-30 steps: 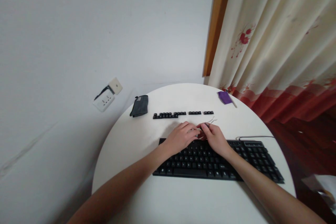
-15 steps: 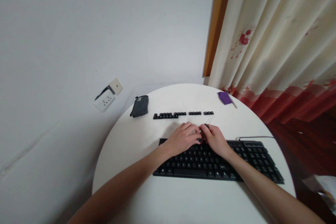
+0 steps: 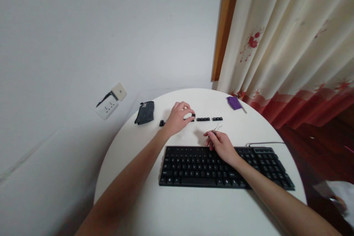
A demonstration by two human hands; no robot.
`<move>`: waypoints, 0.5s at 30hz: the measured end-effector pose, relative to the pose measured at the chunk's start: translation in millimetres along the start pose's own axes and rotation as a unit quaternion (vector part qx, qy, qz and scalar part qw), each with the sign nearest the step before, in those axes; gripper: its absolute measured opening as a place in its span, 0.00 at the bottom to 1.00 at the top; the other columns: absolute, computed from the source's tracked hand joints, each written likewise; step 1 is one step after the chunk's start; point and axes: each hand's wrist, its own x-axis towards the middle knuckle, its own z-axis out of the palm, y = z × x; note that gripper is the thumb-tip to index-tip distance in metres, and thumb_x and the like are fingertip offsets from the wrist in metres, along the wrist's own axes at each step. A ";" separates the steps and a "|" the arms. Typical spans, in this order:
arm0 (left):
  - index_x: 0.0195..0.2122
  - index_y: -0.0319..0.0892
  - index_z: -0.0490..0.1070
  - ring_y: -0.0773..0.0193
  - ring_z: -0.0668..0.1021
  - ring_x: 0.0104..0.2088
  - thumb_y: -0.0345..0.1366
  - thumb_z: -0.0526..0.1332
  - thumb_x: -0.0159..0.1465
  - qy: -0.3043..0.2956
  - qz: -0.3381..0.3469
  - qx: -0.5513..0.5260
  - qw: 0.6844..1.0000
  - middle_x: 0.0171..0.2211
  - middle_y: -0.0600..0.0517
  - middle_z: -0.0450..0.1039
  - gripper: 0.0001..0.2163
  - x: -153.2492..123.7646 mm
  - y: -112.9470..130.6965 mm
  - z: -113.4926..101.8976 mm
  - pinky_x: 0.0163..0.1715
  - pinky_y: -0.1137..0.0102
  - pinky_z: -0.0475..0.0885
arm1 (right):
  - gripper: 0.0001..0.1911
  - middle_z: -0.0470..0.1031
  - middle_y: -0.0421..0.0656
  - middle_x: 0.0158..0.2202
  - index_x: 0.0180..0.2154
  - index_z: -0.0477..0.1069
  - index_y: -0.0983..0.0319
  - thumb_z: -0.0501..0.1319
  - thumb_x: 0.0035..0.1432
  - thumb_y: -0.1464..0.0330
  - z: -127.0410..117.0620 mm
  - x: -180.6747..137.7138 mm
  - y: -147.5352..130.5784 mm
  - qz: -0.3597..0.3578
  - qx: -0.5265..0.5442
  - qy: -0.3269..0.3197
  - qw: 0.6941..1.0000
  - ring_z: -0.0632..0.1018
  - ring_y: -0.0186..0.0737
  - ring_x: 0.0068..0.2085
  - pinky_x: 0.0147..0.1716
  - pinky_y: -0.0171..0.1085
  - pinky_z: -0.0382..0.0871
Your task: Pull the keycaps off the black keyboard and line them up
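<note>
Soft, even indoor light — faint shadows under the hands on the white table (image 3: 193, 206); wide-angle bending at the frame's edges, lower right corner dim.

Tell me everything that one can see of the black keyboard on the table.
The black keyboard is a full-size, plastic-looking board with a number pad on its right. It lies flat on the white round table, long side toward the person. A dark cable leaves its rear right. The right hand, holding a wire puller, rests on its rear edge.
</note>
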 end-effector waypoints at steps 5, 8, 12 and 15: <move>0.38 0.49 0.78 0.54 0.66 0.51 0.40 0.67 0.61 -0.038 -0.026 0.048 0.998 0.47 0.50 0.68 0.05 -3.2 -21.7 19.6 0.50 0.57 0.62 | 0.21 0.76 0.42 0.25 0.40 0.74 0.64 0.51 0.67 0.55 -0.4 1.0 0.5 0.003 0.002 0.010 1.000 0.72 0.33 0.21 0.23 0.32 0.65; 0.36 0.49 0.79 0.54 0.65 0.51 0.40 0.68 0.60 -0.066 -0.023 0.054 0.996 0.48 0.50 0.69 0.05 -18.7 -27.6 29.1 0.48 0.58 0.62 | 0.21 0.76 0.42 0.25 0.39 0.74 0.64 0.51 0.67 0.55 -1.0 1.7 1.6 0.003 -0.001 0.007 1.000 0.72 0.33 0.21 0.23 0.32 0.65; 0.34 0.49 0.80 0.54 0.66 0.50 0.40 0.69 0.59 -0.087 -0.022 0.061 0.994 0.47 0.51 0.69 0.04 -31.9 -34.5 33.0 0.47 0.57 0.61 | 0.21 0.77 0.42 0.26 0.41 0.74 0.65 0.52 0.67 0.55 -1.7 1.6 2.4 0.005 0.002 0.003 1.000 0.72 0.33 0.21 0.23 0.32 0.65; 0.35 0.49 0.80 0.53 0.66 0.50 0.41 0.68 0.59 -0.086 -0.026 0.068 0.994 0.47 0.50 0.70 0.05 -34.9 -37.1 34.1 0.47 0.57 0.61 | 0.21 0.77 0.42 0.26 0.41 0.74 0.65 0.52 0.67 0.54 -1.7 0.6 1.5 0.006 0.004 0.000 1.000 0.72 0.33 0.22 0.23 0.32 0.65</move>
